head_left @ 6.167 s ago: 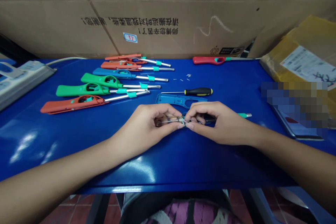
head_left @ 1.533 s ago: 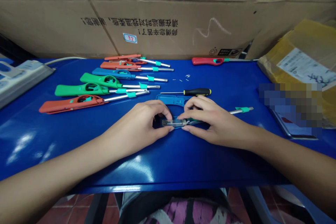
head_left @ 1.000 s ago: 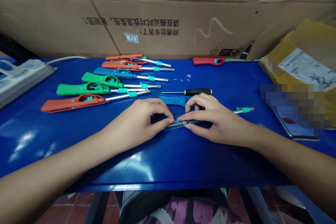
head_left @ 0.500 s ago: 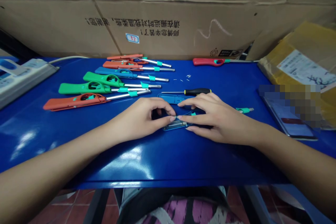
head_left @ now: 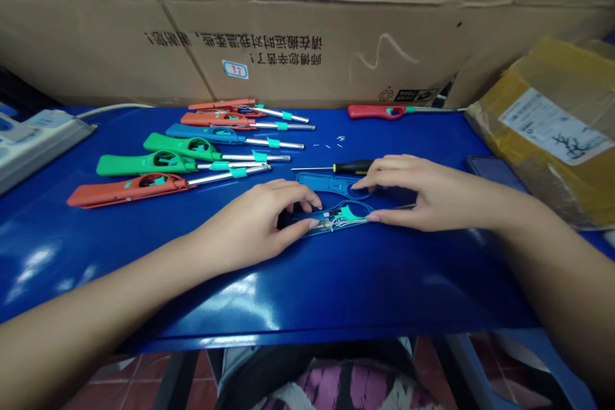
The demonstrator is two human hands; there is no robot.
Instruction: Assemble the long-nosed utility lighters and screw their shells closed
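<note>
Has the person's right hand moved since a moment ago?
Yes: the right hand has shifted rightward and forward, judged against the lying screwdriver, whose handle end it now covers.

A wide bare stretch of blue surface runs from the left hand and right hand to the near edge. Beyond the open lighter casing, a loose blue half-shell and a screwdriver crowd the way. Lighters block the left rear; a cardboard box walls the back; a taped parcel and phone narrow the right.
</note>
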